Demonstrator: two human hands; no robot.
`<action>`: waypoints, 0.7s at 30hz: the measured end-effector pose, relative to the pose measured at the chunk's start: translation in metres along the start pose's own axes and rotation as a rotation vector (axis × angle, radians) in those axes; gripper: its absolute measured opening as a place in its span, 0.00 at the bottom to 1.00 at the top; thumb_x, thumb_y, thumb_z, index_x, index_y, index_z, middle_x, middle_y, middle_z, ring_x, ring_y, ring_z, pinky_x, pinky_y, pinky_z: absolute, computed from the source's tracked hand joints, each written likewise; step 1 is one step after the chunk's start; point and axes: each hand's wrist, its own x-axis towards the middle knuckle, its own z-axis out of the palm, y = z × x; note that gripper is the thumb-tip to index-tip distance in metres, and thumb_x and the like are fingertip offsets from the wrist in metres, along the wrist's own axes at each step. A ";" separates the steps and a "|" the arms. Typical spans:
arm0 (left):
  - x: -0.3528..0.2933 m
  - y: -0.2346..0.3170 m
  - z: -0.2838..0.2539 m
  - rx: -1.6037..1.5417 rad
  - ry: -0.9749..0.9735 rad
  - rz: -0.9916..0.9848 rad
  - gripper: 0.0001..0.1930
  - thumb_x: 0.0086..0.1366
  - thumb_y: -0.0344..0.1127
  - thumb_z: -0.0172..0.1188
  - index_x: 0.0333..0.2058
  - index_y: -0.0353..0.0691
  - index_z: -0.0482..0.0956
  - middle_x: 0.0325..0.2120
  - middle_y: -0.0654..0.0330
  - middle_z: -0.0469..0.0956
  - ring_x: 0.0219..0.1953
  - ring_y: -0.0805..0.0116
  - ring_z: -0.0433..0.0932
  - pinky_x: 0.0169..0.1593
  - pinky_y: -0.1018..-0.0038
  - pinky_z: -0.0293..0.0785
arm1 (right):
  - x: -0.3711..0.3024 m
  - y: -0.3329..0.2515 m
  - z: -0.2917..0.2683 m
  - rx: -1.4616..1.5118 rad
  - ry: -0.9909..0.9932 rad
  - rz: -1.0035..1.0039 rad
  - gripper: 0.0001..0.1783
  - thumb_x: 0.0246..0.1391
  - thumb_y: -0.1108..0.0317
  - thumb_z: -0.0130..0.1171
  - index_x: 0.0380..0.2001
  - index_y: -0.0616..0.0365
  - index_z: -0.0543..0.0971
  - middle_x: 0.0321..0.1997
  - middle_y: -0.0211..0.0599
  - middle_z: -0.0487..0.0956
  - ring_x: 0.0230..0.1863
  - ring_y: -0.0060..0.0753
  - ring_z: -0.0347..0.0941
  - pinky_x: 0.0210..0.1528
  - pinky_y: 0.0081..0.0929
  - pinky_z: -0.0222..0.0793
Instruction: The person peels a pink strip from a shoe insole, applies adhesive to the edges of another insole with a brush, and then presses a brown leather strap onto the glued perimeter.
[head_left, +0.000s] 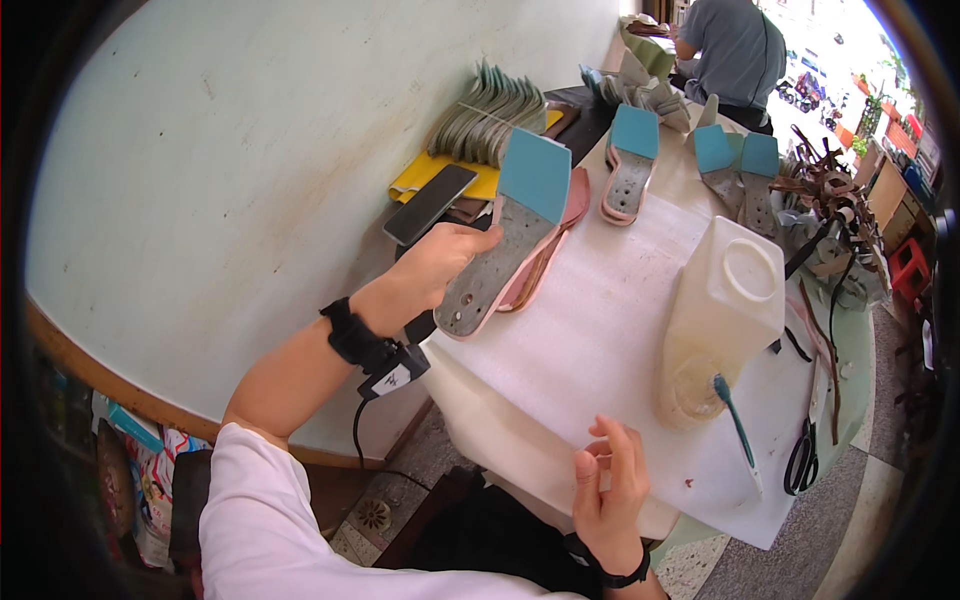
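My left hand (432,268) pinches the side of a grey shoe insole (512,222) with a blue end and a pinkish edge, thumb on its upper face. Beneath it, partly hidden, lies a pink-and-brown sole piece (545,268). My right hand (612,490) is by the table's near edge, fingers loosely bent and apart, with nothing in it. Beyond that hand lies a whitish plastic jug (722,290). A teal-headed toothbrush (738,425) leans at the jug's opening. Farther back lies another blue-ended insole (631,172).
Stacked grey-green pieces (490,118) and a dark phone (430,205) sit along the wall on yellow material (408,181). Black scissors (801,462) lie at the right edge. More blue-ended insoles (758,158) and brown strips (830,195) are behind. A person (735,50) sits at the far end.
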 end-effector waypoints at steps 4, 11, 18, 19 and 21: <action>0.027 0.008 0.005 -0.234 -0.101 -0.112 0.16 0.64 0.35 0.54 0.43 0.27 0.72 0.38 0.54 0.77 0.36 0.69 0.77 0.43 0.72 0.73 | 0.001 0.000 -0.004 -0.051 -0.013 -0.006 0.15 0.54 0.74 0.53 0.45 0.66 0.71 0.35 0.45 0.73 0.26 0.30 0.70 0.27 0.22 0.67; 0.031 0.026 -0.002 -0.168 -0.366 -0.096 0.17 0.60 0.27 0.53 0.47 0.29 0.69 0.40 0.55 0.77 0.42 0.70 0.77 0.49 0.71 0.72 | 0.003 -0.001 -0.006 -0.013 -0.043 0.032 0.13 0.51 0.76 0.56 0.42 0.66 0.72 0.35 0.45 0.74 0.25 0.31 0.71 0.27 0.22 0.68; 0.027 0.075 0.050 -0.149 -0.481 -0.026 0.19 0.56 0.22 0.53 0.47 0.30 0.67 0.42 0.56 0.74 0.43 0.69 0.74 0.51 0.71 0.67 | 0.001 0.003 -0.010 0.052 -0.091 -0.001 0.14 0.47 0.79 0.58 0.40 0.65 0.73 0.36 0.44 0.74 0.22 0.28 0.72 0.22 0.20 0.69; 0.033 0.080 0.061 -0.158 -0.439 -0.011 0.18 0.55 0.22 0.53 0.47 0.30 0.67 0.42 0.57 0.74 0.44 0.68 0.74 0.51 0.71 0.67 | 0.001 0.004 -0.012 0.057 -0.089 0.001 0.14 0.47 0.79 0.58 0.40 0.65 0.73 0.36 0.44 0.74 0.22 0.28 0.72 0.22 0.20 0.69; 0.065 0.080 0.079 -0.166 -0.445 0.021 0.18 0.55 0.20 0.51 0.47 0.30 0.67 0.42 0.55 0.73 0.45 0.65 0.73 0.52 0.70 0.66 | 0.001 0.005 -0.016 0.117 -0.083 0.005 0.13 0.47 0.79 0.58 0.39 0.65 0.74 0.36 0.44 0.74 0.22 0.28 0.73 0.22 0.20 0.69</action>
